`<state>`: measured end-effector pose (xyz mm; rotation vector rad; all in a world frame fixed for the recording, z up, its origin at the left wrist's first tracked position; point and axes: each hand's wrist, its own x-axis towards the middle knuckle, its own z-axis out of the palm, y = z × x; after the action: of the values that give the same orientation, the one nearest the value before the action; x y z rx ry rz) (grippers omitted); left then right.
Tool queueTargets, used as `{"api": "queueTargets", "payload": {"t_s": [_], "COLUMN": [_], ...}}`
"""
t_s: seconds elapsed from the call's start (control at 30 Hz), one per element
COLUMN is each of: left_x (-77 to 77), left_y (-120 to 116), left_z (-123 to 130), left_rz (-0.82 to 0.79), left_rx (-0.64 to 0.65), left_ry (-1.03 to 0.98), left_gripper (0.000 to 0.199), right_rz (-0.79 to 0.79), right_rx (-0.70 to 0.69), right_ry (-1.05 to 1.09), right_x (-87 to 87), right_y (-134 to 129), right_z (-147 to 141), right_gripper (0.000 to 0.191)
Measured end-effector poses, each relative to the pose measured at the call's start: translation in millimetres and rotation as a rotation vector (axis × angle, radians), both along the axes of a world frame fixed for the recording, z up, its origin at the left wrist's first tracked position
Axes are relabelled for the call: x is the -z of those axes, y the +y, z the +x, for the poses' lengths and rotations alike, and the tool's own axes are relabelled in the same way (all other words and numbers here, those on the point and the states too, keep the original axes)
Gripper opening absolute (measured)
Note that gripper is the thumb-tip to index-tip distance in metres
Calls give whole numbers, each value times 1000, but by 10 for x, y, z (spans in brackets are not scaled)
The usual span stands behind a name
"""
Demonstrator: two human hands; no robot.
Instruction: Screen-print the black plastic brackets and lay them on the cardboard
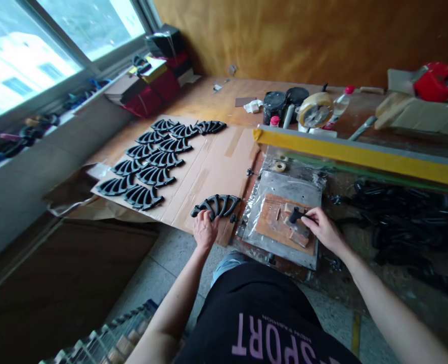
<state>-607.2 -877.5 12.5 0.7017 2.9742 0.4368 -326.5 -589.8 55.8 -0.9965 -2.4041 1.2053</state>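
My left hand [206, 230] pinches the near edge of a black, ribbed, fan-shaped piece [220, 205] at the front right of a cardboard sheet [193, 172]. In my right hand [320, 227] is the handle of a small black tool [295, 215], its head over a brown wooden board [265, 222] with small wood blocks on it. That board lies on a grey plate [311, 187] covered partly with clear plastic. Rows of similar black pieces [163, 158] overlap on the sheet's left part.
A yellow-sided bar [360, 151] runs behind the grey plate. Beyond it stand black jars [274, 105], a tape roll [315, 110] and a bottle [341, 103]. Dark parts [406, 227] are heaped at the right. Red boxes [148, 98] sit by the window.
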Motion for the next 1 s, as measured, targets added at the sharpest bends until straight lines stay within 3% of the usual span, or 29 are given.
{"api": "queueTargets", "payload": {"t_s": [0.13, 0.27, 0.37, 0.47, 0.6, 0.7, 0.8, 0.9, 1.0], "left_x": [85, 101, 98, 102, 126, 151, 171, 183, 191], "left_y": [117, 191, 244, 296, 326, 301, 256, 225, 230], "left_z": [123, 79, 38, 2, -50, -93, -142, -221, -395], "left_rz": [-26, -21, -20, -28, -18, -11, -5, 12, 28], "left_rx": [89, 81, 89, 96, 103, 123, 165, 191, 231], "left_ry": [46, -22, -73, -110, -106, -115, -134, -143, -142], "left_gripper": [54, 61, 65, 64, 56, 53, 51, 49, 46], "right_rz": [460, 718, 809, 729, 428, 388, 440, 415, 366], "right_rx": [-105, -260, -224, -251, -491, -613, -616, -677, -735], "right_ry": [-413, -434, -457, -326, -121, -280, -534, -625, -572], "right_x": [31, -42, -182, -299, -278, -203, -165, -144, -95], "right_y": [-96, -130, -219, -437, -932, -1268, -1408, -1400, -1384], "right_z": [-208, -315, -414, -666, -1304, -1850, -2257, -2458, -2544], "right_gripper": [29, 34, 33, 27, 23, 25, 36, 35, 30]}}
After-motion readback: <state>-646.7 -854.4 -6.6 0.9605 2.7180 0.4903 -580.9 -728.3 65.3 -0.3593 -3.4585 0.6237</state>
